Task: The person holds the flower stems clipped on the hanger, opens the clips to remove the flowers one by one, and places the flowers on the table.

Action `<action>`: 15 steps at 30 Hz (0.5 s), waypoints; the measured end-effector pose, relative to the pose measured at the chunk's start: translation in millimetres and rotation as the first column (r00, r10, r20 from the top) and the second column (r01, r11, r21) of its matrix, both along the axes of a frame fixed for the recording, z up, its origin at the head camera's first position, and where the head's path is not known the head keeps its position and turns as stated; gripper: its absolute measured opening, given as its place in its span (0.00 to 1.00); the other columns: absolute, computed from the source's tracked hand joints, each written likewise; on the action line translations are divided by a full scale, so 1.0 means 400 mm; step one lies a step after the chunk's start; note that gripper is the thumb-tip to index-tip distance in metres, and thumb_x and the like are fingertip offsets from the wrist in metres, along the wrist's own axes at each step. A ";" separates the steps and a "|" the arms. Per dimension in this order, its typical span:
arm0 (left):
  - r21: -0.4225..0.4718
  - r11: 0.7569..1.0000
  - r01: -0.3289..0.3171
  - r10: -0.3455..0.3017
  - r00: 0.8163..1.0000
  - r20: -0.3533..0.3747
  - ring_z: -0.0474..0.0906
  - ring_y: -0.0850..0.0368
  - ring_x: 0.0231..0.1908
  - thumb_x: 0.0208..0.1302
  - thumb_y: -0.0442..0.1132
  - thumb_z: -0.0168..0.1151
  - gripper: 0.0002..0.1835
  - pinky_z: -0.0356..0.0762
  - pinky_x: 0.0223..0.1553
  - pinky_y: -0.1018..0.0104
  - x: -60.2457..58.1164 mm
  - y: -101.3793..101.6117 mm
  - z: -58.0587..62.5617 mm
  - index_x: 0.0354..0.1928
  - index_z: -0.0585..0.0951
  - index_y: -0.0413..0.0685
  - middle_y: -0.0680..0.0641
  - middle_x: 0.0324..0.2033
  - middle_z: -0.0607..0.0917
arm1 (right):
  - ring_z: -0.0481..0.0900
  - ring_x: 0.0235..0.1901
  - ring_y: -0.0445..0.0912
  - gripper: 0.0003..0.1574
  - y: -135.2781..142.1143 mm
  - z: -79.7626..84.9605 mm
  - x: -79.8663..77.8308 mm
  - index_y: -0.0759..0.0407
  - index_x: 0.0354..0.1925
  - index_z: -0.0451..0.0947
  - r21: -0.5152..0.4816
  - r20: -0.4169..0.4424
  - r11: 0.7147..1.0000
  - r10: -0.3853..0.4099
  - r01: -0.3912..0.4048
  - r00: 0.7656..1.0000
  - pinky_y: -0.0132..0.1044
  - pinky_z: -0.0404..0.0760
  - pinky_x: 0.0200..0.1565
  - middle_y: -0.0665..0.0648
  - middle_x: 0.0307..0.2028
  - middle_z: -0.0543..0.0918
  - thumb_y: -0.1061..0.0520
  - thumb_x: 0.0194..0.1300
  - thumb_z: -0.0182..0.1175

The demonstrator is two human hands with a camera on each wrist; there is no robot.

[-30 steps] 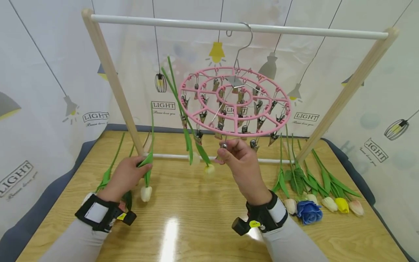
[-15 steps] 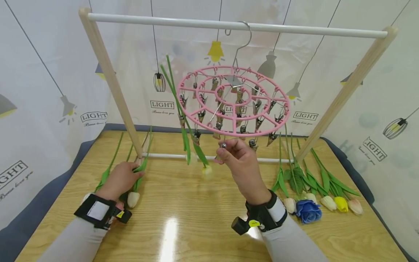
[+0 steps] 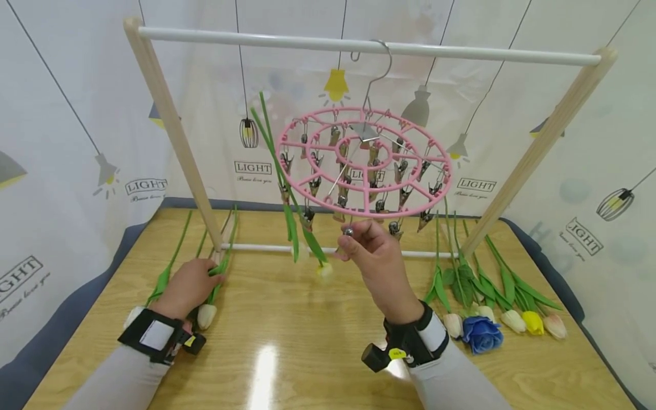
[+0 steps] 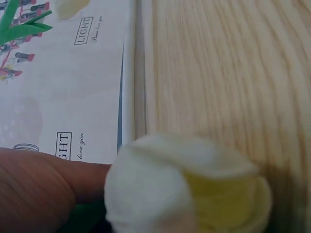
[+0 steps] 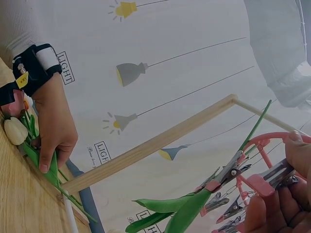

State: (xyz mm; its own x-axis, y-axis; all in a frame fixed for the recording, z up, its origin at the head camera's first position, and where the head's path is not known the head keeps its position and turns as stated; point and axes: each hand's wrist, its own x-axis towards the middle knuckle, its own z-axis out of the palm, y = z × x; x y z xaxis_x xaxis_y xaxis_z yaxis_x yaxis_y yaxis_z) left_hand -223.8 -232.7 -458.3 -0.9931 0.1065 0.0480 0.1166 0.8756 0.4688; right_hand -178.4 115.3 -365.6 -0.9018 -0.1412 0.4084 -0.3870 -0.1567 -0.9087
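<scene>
A pink round clip hanger (image 3: 384,215) hangs by its metal hook from a white rail. My right hand (image 3: 381,267) pinches one of its metal clips (image 5: 278,171), which has pink tips, between thumb and fingers at the front rim. On the left of the table, my left hand (image 3: 185,289) has its thumb and fingers around the green leaves and stem of a white tulip (image 3: 206,316). That bloom fills the lower part of the left wrist view. Two tulips hang head down from clips at the hanger's left, one with a pale yellow bloom (image 3: 324,269).
The wooden stand (image 3: 171,125) rises from the table (image 3: 307,353), with a low white crossbar (image 3: 271,247). On the right lie several tulips and a blue rose (image 3: 482,335). More flowers lie at the left, partly behind the left forearm. A printed backdrop surrounds the table.
My left hand has lowered the white tulip leftward onto the flowers at the left, its stem tipping from upright toward the table. My right hand keeps its pinch on the clip.
</scene>
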 end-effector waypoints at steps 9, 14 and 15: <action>-0.005 1.000 -0.017 0.017 1.000 0.010 0.69 0.55 0.23 0.62 0.44 0.60 0.22 0.66 0.20 0.64 0.009 -0.001 0.003 0.53 0.76 0.36 0.43 0.31 0.79 | 0.75 0.34 0.50 0.15 0.002 -0.003 0.003 0.61 0.45 0.73 0.029 0.009 1.000 -0.010 0.010 1.000 0.32 0.81 0.37 0.53 0.34 0.79 0.56 0.62 0.61; 0.002 1.000 -0.022 0.022 0.999 -0.031 0.70 0.56 0.24 0.62 0.44 0.60 0.22 0.68 0.21 0.65 0.017 -0.003 0.027 0.52 0.76 0.35 0.41 0.34 0.81 | 0.76 0.34 0.50 0.15 0.004 -0.003 0.002 0.61 0.45 0.72 0.039 0.000 0.999 -0.008 0.008 1.000 0.33 0.81 0.37 0.53 0.34 0.78 0.56 0.62 0.60; 0.004 1.000 -0.028 0.028 0.999 -0.044 0.71 0.55 0.24 0.62 0.44 0.59 0.22 0.68 0.20 0.64 0.020 -0.002 0.036 0.52 0.77 0.35 0.40 0.34 0.81 | 0.76 0.35 0.50 0.15 0.005 -0.003 0.002 0.61 0.45 0.72 0.040 -0.001 0.999 -0.008 0.008 1.000 0.33 0.81 0.37 0.53 0.34 0.78 0.56 0.62 0.60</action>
State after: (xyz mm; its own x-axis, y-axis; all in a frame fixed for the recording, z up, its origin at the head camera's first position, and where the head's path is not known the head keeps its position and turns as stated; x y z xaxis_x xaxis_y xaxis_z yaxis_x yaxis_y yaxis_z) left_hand -216.0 -233.5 -444.0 -0.9927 0.0785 0.0921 0.1127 0.8770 0.4671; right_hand -177.5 117.2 -366.7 -0.9029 -0.1500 0.4028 -0.3885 -0.1165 -0.9141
